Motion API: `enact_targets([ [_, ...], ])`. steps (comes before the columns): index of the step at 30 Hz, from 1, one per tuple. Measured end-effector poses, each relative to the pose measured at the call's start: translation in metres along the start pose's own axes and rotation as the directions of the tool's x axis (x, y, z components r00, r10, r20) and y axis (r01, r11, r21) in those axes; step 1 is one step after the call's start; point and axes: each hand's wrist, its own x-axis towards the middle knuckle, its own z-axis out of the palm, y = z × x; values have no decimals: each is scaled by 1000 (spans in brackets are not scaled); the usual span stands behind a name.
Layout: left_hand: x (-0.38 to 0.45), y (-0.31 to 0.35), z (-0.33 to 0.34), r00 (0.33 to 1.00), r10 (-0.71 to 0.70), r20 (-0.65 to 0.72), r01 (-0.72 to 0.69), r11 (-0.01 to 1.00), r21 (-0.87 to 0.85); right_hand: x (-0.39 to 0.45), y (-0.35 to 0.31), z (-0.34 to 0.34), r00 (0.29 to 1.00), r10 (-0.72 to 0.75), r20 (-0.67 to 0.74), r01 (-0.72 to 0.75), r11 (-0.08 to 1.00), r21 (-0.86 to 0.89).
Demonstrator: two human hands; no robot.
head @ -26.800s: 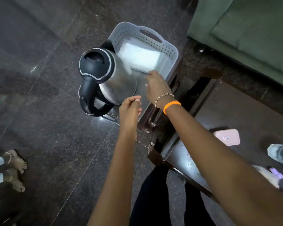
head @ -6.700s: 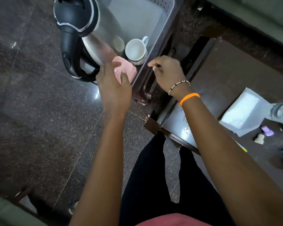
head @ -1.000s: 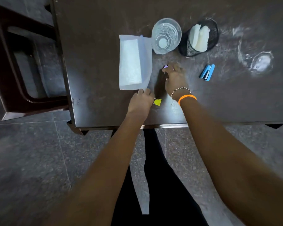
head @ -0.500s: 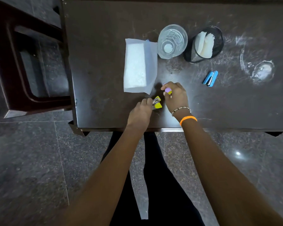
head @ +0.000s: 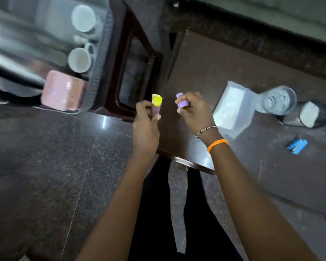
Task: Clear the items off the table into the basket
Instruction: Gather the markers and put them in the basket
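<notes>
Yellow and pale pink, a small tube-like item (head: 156, 104) sits pinched upright in the left hand (head: 146, 125), whose fingers (head: 143, 108) curl round its lower part with the yellow cap end sticking out on top. The right hand (head: 195, 112) holds a small purple piece (head: 182, 101), its fingers (head: 184, 110) closed round it so that only the purple end shows. Both hands are raised near the corner of the dark surface (head: 233, 68), just apart from each other, between the surface and the basket (head: 100, 59).

That grey perforated basket lies to the left, blurred, beside a dark wooden frame (head: 139, 53). Inside it stand two white cups (head: 80, 60), one above the other in the view, a pink box (head: 63, 90) at the near end, and a steel kettle (head: 11, 59) with black parts filling the left side.

On the surface, right of the hands, rests a white packet in a clear wrapper (head: 231, 110). Just beside its far end stands a clear glass (head: 277, 99), touching or almost touching a black mesh cup (head: 312, 114) with something white inside. A small blue stapler (head: 296, 146) lies nearer the person, well apart from the rest. An orange band (head: 217, 144) and a beaded bracelet (head: 206, 129) circle the right wrist. Dark speckled floor (head: 55, 166) spreads below.
</notes>
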Motion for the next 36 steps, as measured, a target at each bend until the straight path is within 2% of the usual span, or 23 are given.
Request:
enact_targets([
  [4,50,-2,-74,978,35,-205,-32,999,20,33,-63,54,986,-136,92,141,989,-49],
  [7,89,-3,-117,962,49,-268,-33,998,62,61,-104,90,971,-194,142,208,974,-88],
  [13,167,3,-160,966,80,-246,-37,984,175,119,-155,145,958,-261,118,277,950,-147],
  [19,234,19,-163,974,-37,-225,98,959,265,179,-174,163,938,-347,17,317,833,-453],
  [22,262,18,-154,969,-131,-210,200,915,349,202,-173,166,932,-354,80,326,720,-613],
  [25,282,8,-148,967,-184,-178,241,888,391,215,-169,169,932,-321,169,341,614,-711],
  [30,304,-2,-151,967,-205,-151,248,897,367,224,-170,176,950,-297,95,260,587,-767],
  [33,310,-4,-153,962,-245,-121,272,896,352,228,-171,180,957,-260,128,256,548,-796],
  [36,309,-1,-154,961,-252,-112,275,904,327,229,-173,179,964,-228,136,245,562,-790],
])
